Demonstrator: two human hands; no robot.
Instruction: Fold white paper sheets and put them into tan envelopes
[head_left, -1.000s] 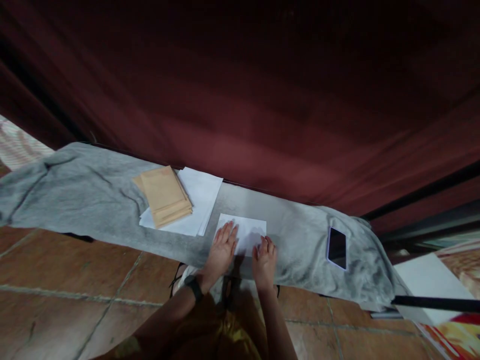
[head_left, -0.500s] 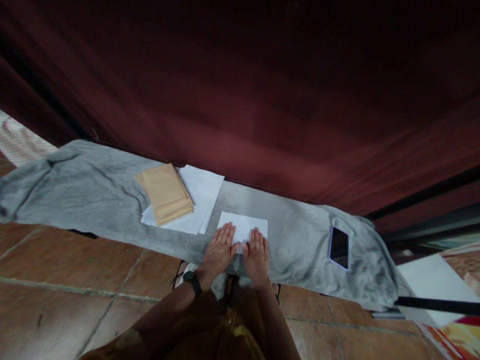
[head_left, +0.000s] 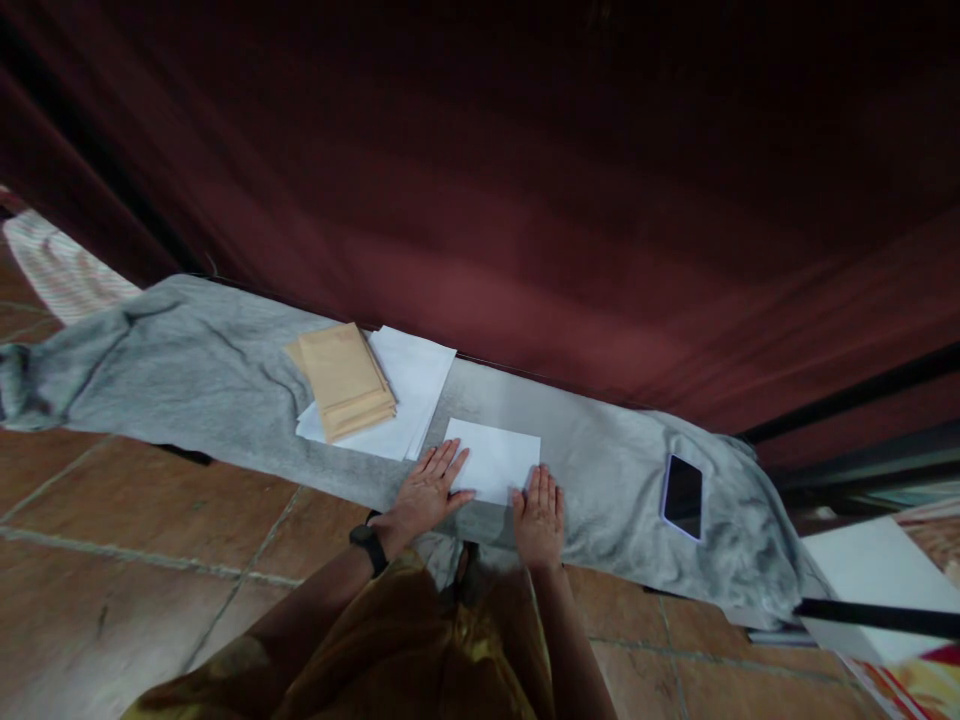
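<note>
A folded white sheet of paper [head_left: 495, 458] lies on a grey blanket [head_left: 187, 370] spread over a low surface. My left hand [head_left: 426, 492], with a black watch on the wrist, lies flat with fingers stretched out on the sheet's near left corner. Flat and open too, my right hand [head_left: 538, 512] rests at the sheet's near right edge. Neither hand holds anything.
A stack of tan envelopes [head_left: 346, 380] sits on loose white sheets [head_left: 412, 385] to the left. A dark phone [head_left: 682, 496] lies on the blanket at the right. A dark red curtain [head_left: 487, 200] hangs behind. Terracotta floor tiles [head_left: 135, 540] lie below, and a white board [head_left: 870, 575] is at the far right.
Both hands have slid apart along the sheet's near edge, the left to the left corner and the right to the right. The camera view shifted slightly.
</note>
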